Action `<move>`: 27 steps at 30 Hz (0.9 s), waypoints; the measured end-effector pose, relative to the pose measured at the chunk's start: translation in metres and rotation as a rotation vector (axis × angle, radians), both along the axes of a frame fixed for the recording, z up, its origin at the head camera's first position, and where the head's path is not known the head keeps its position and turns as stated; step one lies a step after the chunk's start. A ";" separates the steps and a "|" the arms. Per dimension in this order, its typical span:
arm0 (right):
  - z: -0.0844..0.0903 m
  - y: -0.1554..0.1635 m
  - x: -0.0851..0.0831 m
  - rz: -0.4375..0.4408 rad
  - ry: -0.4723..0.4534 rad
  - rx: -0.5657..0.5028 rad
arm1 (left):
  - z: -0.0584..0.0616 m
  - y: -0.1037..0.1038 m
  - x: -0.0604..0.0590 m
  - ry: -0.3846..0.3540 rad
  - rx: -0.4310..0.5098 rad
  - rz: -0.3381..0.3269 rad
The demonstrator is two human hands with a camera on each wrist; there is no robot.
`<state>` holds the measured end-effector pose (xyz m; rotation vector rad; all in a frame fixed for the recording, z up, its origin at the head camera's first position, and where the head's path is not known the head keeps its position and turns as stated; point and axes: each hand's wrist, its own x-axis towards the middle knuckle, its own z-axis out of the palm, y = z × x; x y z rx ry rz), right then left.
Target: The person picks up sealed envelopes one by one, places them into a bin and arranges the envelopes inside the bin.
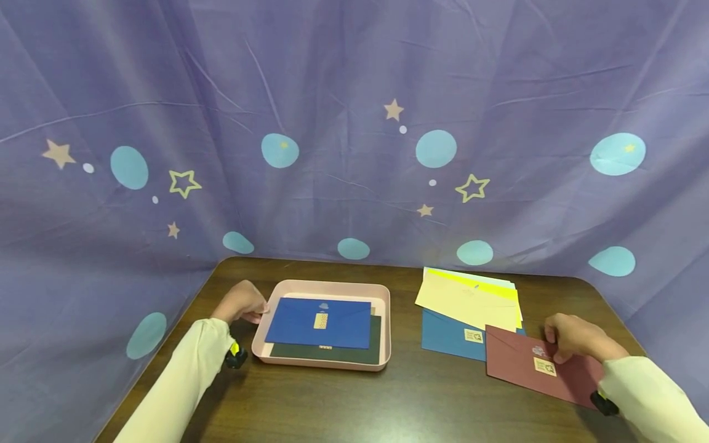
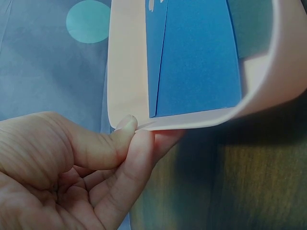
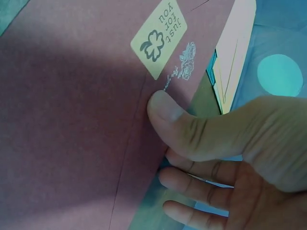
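Note:
My left hand (image 1: 245,301) pinches the left rim of a shallow pink tray (image 1: 360,365) between thumb and fingers, as the left wrist view shows closely. Inside that tray a royal blue envelope (image 1: 346,323) lies on top of a dark green one (image 1: 375,335). On the right, my right hand (image 1: 577,337) grips the upper edge of a maroon envelope (image 1: 512,363). Its thumb (image 2: 125,125) counterpart shows in the right wrist view as a thumb (image 3: 165,108) pressed on the paper near a "just for you" clover sticker (image 3: 159,40). The other right fingers are partly hidden behind the envelope.
Left of the maroon envelope, a medium blue envelope (image 1: 448,335) lies partly under it and under a cream envelope (image 1: 460,301). Yellow and white edges show beneath the cream one. A purple patterned cloth (image 1: 343,209) hangs behind the brown wooden table (image 1: 332,406).

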<state>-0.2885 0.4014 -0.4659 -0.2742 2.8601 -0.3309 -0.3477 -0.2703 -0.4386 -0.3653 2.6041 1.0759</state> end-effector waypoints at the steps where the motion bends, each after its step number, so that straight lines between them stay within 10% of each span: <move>1: 0.000 0.000 0.000 -0.002 0.000 0.009 | 0.000 0.000 0.000 0.001 0.001 -0.001; 27: -0.006 0.007 -0.001 0.029 -0.033 -0.120 | -0.003 0.001 -0.001 0.004 0.002 0.013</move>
